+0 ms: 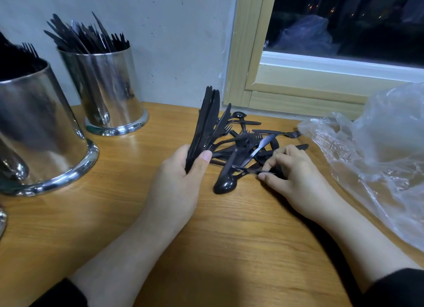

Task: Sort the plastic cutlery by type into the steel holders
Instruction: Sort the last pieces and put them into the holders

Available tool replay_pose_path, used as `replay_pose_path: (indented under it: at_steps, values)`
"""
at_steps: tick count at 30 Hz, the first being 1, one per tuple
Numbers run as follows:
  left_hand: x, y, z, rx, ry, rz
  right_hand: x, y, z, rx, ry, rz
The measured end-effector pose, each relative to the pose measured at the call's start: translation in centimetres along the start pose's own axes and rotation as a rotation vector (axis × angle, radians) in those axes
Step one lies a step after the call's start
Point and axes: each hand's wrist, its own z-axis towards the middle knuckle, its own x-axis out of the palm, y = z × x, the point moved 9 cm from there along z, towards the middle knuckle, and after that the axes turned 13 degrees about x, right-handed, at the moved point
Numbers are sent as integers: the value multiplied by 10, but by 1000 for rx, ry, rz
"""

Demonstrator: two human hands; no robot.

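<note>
Hands work mid-worktop [229, 249]: the left hand [181, 176], its grip curled round a bundle of knives [206, 120] held upright, and the right hand [291, 173], pinching one piece from the loose cutlery pile [243, 146]. Two steel holders [107, 88] stand toward the far left corner, a plastic bag [378, 150] along the right edge.

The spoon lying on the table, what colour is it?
Black and shiny. The spoon shows best in the head view, lying between the two hands.
</note>
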Motion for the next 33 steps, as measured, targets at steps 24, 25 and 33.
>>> replay_pose_path:
  at_steps: [24,25,33]
  values:
    - [30,-12,-8,105,299,75,-14,22,-20,3,-1,771]
    - [30,-14,-8,109,298,94,-14,24,-21,0,-3,757]
    - [11,2,-2,-14,114,89,-24,-33,11,149,-203,72]
